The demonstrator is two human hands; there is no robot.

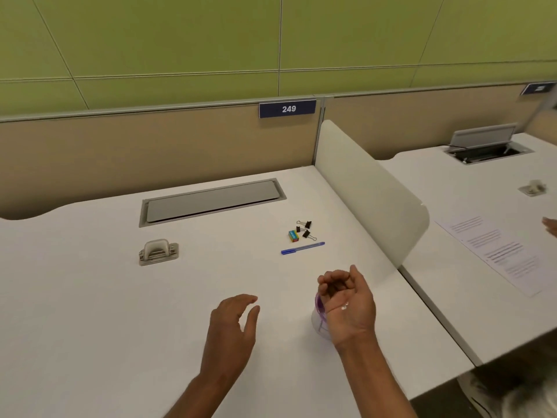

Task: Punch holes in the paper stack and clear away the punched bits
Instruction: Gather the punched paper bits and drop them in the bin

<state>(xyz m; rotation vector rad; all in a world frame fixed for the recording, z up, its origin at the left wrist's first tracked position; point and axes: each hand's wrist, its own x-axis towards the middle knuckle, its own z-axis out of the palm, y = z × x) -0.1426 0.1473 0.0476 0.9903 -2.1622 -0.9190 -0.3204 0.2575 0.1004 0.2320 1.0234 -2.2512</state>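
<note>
A grey hole punch sits on the white desk, far left of both hands. My right hand is palm up and cupped, with a few small white punched bits lying on the palm. It hovers over a small clear cup with a purple rim, mostly hidden behind the hand. My left hand hangs just above the desk to the left of the cup, fingers loosely apart and holding nothing. A printed paper sheet lies on the neighbouring desk to the right.
A blue pen, a small coloured eraser and black binder clips lie beyond my right hand. A white divider panel separates the desks. A grey cable hatch is set in the desk's far side. Another person's fingers show at the right edge.
</note>
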